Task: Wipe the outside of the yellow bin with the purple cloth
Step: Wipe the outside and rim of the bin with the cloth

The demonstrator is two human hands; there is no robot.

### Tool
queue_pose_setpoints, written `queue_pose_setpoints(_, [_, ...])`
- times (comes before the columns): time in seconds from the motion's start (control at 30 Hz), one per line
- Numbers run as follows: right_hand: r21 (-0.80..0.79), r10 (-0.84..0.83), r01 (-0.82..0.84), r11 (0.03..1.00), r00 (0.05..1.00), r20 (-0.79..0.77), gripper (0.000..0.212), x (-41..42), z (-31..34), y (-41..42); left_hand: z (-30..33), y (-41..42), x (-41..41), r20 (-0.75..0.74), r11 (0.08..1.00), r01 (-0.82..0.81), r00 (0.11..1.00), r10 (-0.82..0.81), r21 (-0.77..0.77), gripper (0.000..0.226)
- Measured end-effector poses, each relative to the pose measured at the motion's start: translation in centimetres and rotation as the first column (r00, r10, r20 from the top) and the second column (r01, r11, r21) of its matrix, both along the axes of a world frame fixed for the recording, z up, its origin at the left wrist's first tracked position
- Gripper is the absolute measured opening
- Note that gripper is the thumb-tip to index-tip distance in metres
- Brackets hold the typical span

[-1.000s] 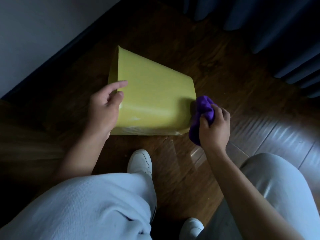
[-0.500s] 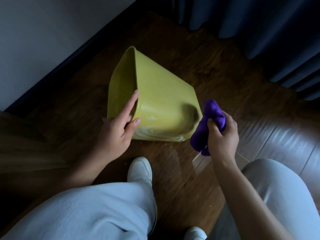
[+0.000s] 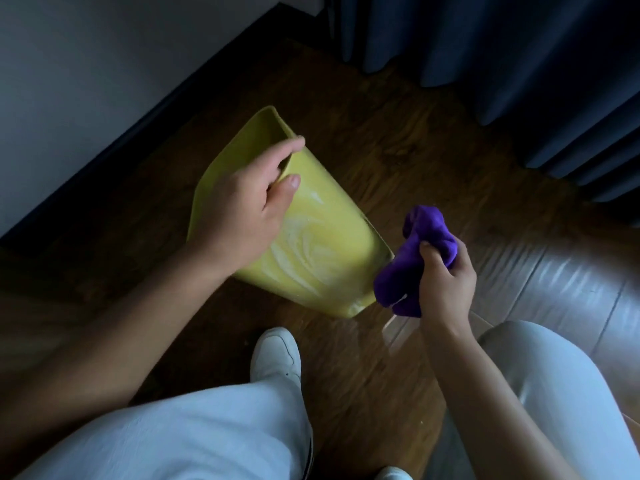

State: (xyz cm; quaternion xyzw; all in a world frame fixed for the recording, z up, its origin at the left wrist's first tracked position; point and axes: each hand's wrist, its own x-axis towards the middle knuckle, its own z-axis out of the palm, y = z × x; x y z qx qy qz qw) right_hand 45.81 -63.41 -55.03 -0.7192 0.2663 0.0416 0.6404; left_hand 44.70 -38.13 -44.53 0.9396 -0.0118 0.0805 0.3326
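Observation:
The yellow bin [image 3: 322, 258] lies tilted on the wooden floor, its open mouth facing up and to the left, its base toward the lower right. Pale wet swirl marks show on its upper side wall. My left hand [image 3: 249, 202] grips the rim of the mouth, fingers over the edge and thumb on the outer wall. My right hand [image 3: 446, 285] holds the bunched purple cloth [image 3: 412, 258] just off the bin's base corner, close to it; I cannot tell if they touch.
A white wall with a dark baseboard [image 3: 138, 123] runs behind the bin at left. Dark blue curtains [image 3: 502, 64] hang at the back right. My white shoe [image 3: 275, 355] and pale trouser legs [image 3: 194, 434] fill the near floor.
The bin has turned so its mouth faces more upward. My left hand shifted from the side wall to the rim. The cloth has come away from the base end, slightly right.

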Motion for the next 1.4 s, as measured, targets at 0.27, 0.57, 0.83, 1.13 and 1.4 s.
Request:
queue_pose_setpoints(0.27, [0.143,-0.075,0.085,0.986,0.994,-0.074,0.027,0.4,0.2,-0.6,-1.9,2.9,-3.8,-0.238,0.98,0.199,0.953,-0.188,0.024,0.06])
queue_pose_setpoints(0.57, [0.169,-0.071,0.079,0.982,0.996,-0.054,0.02,0.6,0.6,-0.4,-3.2,3.1,-4.3,0.011,0.99,0.144,0.99,-0.144,0.007,0.049])
queue_pose_setpoints(0.83, [0.183,-0.112,0.119,0.976,0.992,-0.049,0.017,1.5,1.2,-0.5,-2.6,2.5,-4.1,0.04,0.999,-0.03,0.999,0.031,-0.031,0.046])
queue_pose_setpoints(1.13, [0.057,0.153,-0.154,0.986,0.988,0.025,0.024,2.2,2.8,-1.7,-3.7,3.9,-6.0,0.075,0.989,-0.137,0.987,0.14,-0.048,0.044])
queue_pose_setpoints(1.4, [-0.187,0.421,-0.384,0.904,0.876,0.236,0.011,2.9,5.4,2.6,-4.0,3.5,-6.8,0.138,0.988,-0.156,0.978,0.157,-0.02,0.042])
